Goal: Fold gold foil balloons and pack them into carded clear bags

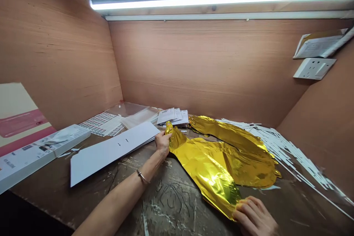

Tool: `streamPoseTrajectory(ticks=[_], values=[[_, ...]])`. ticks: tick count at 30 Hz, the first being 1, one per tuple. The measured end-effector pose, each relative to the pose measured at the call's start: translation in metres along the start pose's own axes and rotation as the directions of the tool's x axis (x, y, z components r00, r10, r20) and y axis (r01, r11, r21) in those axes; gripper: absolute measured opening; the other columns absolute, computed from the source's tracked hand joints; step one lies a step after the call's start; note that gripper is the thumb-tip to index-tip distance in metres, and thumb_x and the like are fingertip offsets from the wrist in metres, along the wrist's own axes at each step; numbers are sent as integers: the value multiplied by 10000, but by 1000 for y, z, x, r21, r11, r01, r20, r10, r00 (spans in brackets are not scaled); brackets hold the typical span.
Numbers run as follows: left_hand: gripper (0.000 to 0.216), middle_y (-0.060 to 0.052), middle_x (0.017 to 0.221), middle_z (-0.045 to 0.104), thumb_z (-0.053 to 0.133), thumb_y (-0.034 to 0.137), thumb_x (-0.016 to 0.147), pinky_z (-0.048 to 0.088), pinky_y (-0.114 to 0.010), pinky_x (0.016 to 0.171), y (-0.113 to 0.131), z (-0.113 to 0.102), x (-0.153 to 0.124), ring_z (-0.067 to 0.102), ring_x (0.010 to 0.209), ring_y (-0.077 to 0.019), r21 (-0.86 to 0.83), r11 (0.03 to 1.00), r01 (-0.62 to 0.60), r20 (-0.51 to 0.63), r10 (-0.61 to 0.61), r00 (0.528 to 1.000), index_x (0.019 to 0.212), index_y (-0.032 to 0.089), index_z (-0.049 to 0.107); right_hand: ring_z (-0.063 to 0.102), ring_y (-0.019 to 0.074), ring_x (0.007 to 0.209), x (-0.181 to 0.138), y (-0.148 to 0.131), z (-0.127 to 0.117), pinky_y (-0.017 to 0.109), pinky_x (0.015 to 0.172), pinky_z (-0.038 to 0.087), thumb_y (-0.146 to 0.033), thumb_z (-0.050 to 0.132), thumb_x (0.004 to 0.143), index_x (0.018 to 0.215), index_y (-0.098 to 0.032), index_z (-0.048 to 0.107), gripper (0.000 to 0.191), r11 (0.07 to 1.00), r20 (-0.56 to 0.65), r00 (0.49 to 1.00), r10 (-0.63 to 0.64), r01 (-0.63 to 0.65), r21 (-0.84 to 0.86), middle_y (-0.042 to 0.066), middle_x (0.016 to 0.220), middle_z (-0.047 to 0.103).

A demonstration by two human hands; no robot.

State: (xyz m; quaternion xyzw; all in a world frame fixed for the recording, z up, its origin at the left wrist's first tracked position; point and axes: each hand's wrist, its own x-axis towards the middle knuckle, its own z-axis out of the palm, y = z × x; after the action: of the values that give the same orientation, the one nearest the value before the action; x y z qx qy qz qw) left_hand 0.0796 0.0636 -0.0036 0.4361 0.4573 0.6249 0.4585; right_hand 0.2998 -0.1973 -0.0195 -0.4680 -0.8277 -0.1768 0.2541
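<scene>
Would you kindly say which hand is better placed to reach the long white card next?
Probably the left hand: though holding the gold foil, it is beside the long white card; the right hand grips the foil farther away.

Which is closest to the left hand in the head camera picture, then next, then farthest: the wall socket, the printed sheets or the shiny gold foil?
1. Gold foil: held in the left hand, stretching off to its right.
2. Printed sheets: on the table, left of the hand.
3. Wall socket: high up, far to the right.
</scene>
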Motion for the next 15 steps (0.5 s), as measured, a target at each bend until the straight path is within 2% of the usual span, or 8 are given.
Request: streamPoseTrajectory(ticks=[2, 4, 5, 7, 8, 10, 12, 15], values=[[184, 5, 605, 589, 610, 258, 598, 412, -227, 541, 17, 5, -11, 542, 554, -126, 39, 997, -66, 74, 63, 995, 710, 111, 620, 526, 161, 682, 2, -1, -1, 391, 731, 386, -74, 394, 774, 777, -182, 561, 199, 997, 31, 998, 46, -48, 65, 44, 695, 580], [145, -9, 696, 612, 538, 227, 689, 409, -225, 602, 35, 12, -35, 554, 649, -135, 153, 944, -293, 248, 250, 936, 759, 137, 629, 513, 161, 689, 3, -3, 1, 396, 730, 379, -55, 394, 760, 770, -179, 557, 205, 992, 38, 996, 76, -80, 101, 42, 696, 569], [156, -19, 737, 619, 485, 201, 736, 406, -230, 635, 42, 16, -51, 555, 689, -138, 215, 853, -476, 381, 376, 845, 782, 149, 624, 507, 163, 693, 3, -4, 2, 401, 729, 375, -52, 385, 758, 772, -177, 557, 214, 990, 35, 996, 84, -87, 112, 44, 698, 565], [196, -38, 739, 614, 406, 142, 776, 398, -245, 660, 49, 23, -86, 549, 708, -143, 251, 594, -764, 634, 496, 594, 791, 159, 601, 499, 167, 701, 5, -5, 5, 408, 725, 371, -57, 363, 761, 770, -175, 560, 230, 989, 20, 996, 86, -87, 123, 49, 701, 560], [197, -46, 716, 605, 390, 126, 780, 394, -257, 654, 48, 25, -104, 544, 699, -150, 242, 457, -856, 732, 492, 471, 777, 156, 585, 497, 169, 703, 5, -5, 7, 411, 725, 370, -60, 353, 762, 766, -173, 562, 238, 989, 13, 996, 84, -85, 120, 52, 699, 559], [156, -46, 672, 580, 402, 153, 784, 384, -277, 606, 38, 28, -135, 524, 650, -160, 201, 244, -949, 866, 407, 289, 725, 152, 546, 493, 168, 695, 6, -6, 8, 418, 733, 366, -63, 351, 762, 775, -168, 570, 243, 993, 15, 997, 71, -72, 92, 54, 689, 556], [114, -38, 664, 563, 432, 194, 779, 381, -290, 577, 22, 27, -155, 510, 631, -168, 168, 145, -975, 933, 295, 204, 706, 153, 510, 495, 165, 693, 5, -6, 8, 420, 749, 359, -61, 366, 760, 793, -167, 578, 240, 996, 37, 998, 59, -61, 63, 52, 690, 561], [193, -45, 702, 558, 424, 311, 813, 397, -328, 614, 2, 20, -169, 509, 688, -192, 189, 126, -974, 957, 200, 212, 721, 154, 486, 507, 169, 722, 3, -6, 7, 407, 759, 346, -66, 368, 770, 792, -177, 584, 243, 995, 16, 998, 66, -67, 78, 50, 711, 575]])
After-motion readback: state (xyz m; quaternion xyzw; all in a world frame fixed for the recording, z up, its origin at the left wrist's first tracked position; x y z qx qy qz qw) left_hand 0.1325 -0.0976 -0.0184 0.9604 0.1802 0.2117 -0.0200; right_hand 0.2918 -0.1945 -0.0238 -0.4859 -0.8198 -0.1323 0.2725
